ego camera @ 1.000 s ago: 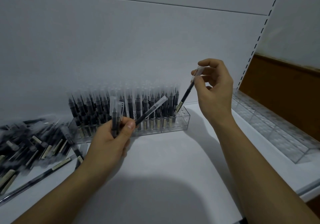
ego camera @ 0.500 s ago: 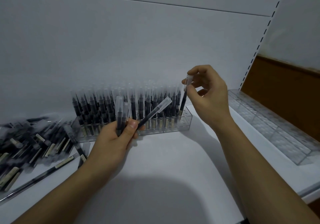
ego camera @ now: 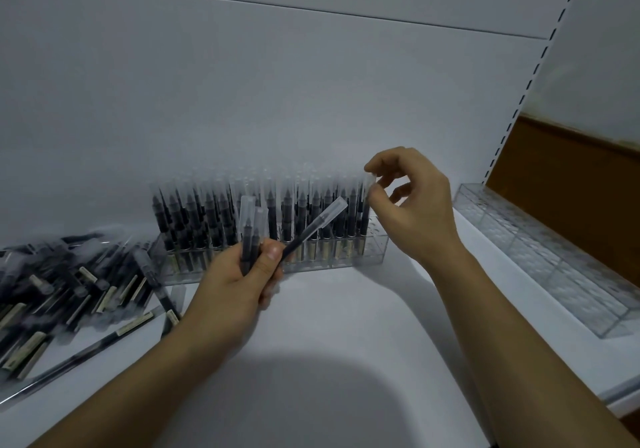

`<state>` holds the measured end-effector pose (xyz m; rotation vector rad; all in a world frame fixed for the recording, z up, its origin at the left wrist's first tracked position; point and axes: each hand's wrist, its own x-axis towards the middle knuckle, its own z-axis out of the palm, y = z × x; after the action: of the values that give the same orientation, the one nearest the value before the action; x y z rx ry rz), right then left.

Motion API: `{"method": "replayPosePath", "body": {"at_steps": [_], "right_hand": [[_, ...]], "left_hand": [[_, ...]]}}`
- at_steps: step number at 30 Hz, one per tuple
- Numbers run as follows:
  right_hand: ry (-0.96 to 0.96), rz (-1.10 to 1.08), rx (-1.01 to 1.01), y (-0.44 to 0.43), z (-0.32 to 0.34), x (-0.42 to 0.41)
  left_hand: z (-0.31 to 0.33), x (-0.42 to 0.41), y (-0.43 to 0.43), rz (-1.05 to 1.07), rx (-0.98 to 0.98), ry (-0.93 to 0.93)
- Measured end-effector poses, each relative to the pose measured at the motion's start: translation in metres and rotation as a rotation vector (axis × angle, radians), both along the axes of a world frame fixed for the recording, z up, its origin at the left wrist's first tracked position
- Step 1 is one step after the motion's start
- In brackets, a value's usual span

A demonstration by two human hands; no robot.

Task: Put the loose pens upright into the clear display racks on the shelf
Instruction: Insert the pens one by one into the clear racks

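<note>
your left hand (ego camera: 239, 285) is low in the middle of the view, its grip closed round three pens (ego camera: 247, 239). two of them stand nearly upright side by side, clear caps on top, and the slanted pen (ego camera: 313, 224) leans up and to the right from under your thumb, its cap crossing in front of the filled rack (ego camera: 375, 253).

that filled rack sits on the white shelf (ego camera: 329, 316) against the back panel (ego camera: 277, 84), packed with rows of dark pens standing cap-up. a few holes at its right end show no pen.

your right hand (ego camera: 412, 208) is raised at the rack's right end. its grip is clamped on the end pen (ego camera: 365, 212): forefinger and thumb pinch the clear cap, the other fingers loosely curled behind. this pen stands upright with its lower part down in the rack, just beside the last row of pens.

the loose pens (ego camera: 69, 274) lie in a blurred heap on the shelf to the left, touching the rack's left end, with a few strays reaching toward your left wrist.

an empty rack (ego camera: 554, 267) lies well apart to the right, running along the shelf's edge below the slotted upright (ego camera: 530, 77).
</note>
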<state>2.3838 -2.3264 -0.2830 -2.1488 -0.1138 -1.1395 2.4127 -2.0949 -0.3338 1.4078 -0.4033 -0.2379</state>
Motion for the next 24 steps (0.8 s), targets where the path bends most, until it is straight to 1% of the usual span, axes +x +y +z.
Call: {"method": "replayPosePath", "body": {"at_steps": [2, 4, 5, 8, 11, 14, 19, 21, 24], "right_hand": [[-0.09, 0.025, 0.049, 0.006, 0.002, -0.002], [-0.098, 0.111, 0.101, 0.013, 0.001, -0.003], [-0.056, 0.181, 0.118, 0.017, 0.0, -0.003], [0.156, 0.479, 0.198, 0.029, -0.003, -0.004], [0.269, 0.628, 0.272, 0.035, -0.002, -0.005], [0.272, 0.62, 0.423, 0.035, 0.002, -0.006], [0.1, 0.515, 0.65, 0.023, 0.014, -0.007], [0.062, 0.453, 0.702, 0.019, 0.017, -0.007], [0.03, 0.372, 0.722, 0.017, 0.018, -0.007]], "left_hand": [[-0.001, 0.001, 0.0, -0.02, -0.037, 0.019], [-0.001, 0.002, 0.0, -0.027, -0.078, 0.037], [-0.002, 0.003, 0.0, -0.034, -0.093, 0.039], [-0.001, 0.003, 0.001, -0.05, -0.083, 0.02], [-0.001, 0.003, 0.0, -0.053, -0.093, 0.021], [-0.001, 0.002, 0.002, -0.055, -0.077, -0.011], [0.001, -0.005, 0.001, -0.063, -0.034, -0.048], [-0.001, -0.003, 0.001, -0.087, -0.031, -0.024], [-0.006, 0.001, 0.002, -0.156, -0.015, 0.047]]}}
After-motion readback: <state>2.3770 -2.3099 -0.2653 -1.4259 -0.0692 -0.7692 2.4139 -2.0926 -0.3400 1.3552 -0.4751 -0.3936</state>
